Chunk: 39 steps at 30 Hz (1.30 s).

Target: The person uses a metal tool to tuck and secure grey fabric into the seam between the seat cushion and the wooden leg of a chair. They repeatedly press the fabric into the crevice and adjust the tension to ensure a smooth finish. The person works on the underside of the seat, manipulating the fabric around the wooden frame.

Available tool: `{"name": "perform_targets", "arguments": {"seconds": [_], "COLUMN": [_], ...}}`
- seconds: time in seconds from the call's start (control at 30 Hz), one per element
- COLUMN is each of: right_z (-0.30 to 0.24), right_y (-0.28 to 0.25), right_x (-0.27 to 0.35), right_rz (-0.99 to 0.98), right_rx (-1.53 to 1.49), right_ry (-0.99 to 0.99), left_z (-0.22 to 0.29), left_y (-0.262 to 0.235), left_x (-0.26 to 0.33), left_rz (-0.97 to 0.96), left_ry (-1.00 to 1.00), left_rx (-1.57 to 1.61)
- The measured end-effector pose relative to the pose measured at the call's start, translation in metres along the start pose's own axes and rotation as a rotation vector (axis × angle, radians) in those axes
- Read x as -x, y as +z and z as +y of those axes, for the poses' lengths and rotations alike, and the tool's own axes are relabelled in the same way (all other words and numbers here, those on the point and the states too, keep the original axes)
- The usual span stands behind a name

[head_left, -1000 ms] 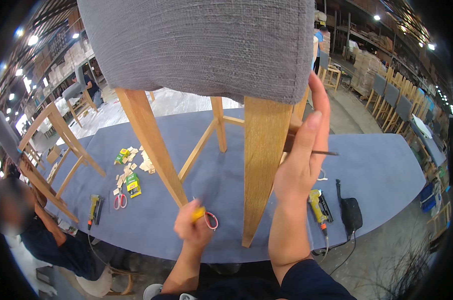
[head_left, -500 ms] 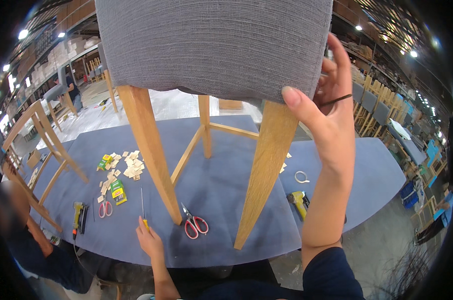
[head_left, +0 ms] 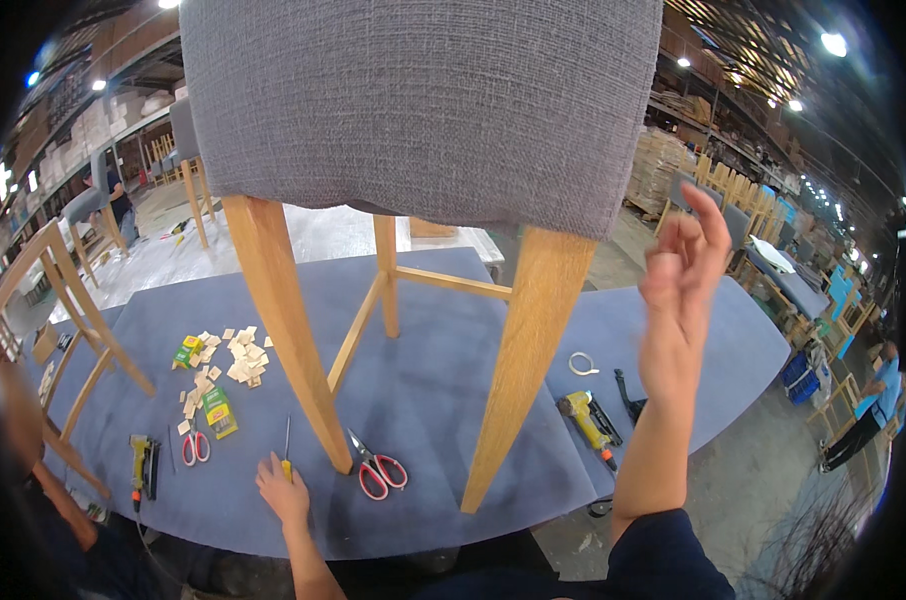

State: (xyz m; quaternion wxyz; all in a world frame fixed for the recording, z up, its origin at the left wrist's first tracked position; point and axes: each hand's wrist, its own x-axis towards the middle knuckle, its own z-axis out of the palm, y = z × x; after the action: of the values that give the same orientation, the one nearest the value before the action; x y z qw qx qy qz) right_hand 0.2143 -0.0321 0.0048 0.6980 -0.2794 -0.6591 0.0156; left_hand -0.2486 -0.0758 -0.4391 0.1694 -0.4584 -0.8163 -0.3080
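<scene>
A grey upholstered chair (head_left: 423, 110) with light wooden legs (head_left: 528, 350) stands on the cloth-covered table in front of me. My left hand (head_left: 285, 492), low at the table's near side, is closed around the yellow handle of a screwdriver (head_left: 288, 468), whose thin shaft points away from me. My right hand (head_left: 685, 275) is raised to the right of the chair, apart from it, with its fingers bent, spread and holding nothing. Red-handled scissors (head_left: 378, 477) lie between the front legs, near the left one.
Yellow nail guns lie at left (head_left: 141, 470) and right (head_left: 590, 420). Small wooden squares (head_left: 245, 357), green-yellow boxes (head_left: 219, 412) and smaller scissors (head_left: 195, 447) lie at left. A white ring (head_left: 583, 364) is at right. Another person's arm (head_left: 68, 510) is by a wooden chair frame (head_left: 83, 310).
My right hand has let go of the chair's side edge and moved away to the right. The screwdriver in my left hand has shifted slightly nearer and right. The view has tilted slightly.
</scene>
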Motion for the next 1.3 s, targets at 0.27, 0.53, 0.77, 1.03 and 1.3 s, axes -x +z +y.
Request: {"name": "perform_targets", "arguments": {"seconds": [0.27,0.53,0.77,1.03,1.3], "right_z": [-0.027,-0.020,0.008,0.014,0.003], "right_y": [-0.014,-0.017,-0.058,-0.060,-0.060], "right_x": [0.025,0.047,0.066,0.063,0.060], "right_rz": [-0.037,-0.107,-0.143,-0.221,-0.199], "right_rx": [0.143,-0.186,-0.323,-0.122,-0.251], "right_ry": [0.138,0.368,0.544,0.430,0.386], "left_z": [0.208,0.386,0.406,0.410,0.395], "left_y": [-0.202,-0.316,-0.339,-0.334,-0.334], "left_x": [-0.071,-0.174,-0.198,-0.199,-0.189], "left_rz": [0.270,0.892,0.955,1.008,0.794], "left_ry": [0.260,1.209,1.417,1.403,1.259], "left_rx": [1.027,0.700,0.590,0.595,0.731]}}
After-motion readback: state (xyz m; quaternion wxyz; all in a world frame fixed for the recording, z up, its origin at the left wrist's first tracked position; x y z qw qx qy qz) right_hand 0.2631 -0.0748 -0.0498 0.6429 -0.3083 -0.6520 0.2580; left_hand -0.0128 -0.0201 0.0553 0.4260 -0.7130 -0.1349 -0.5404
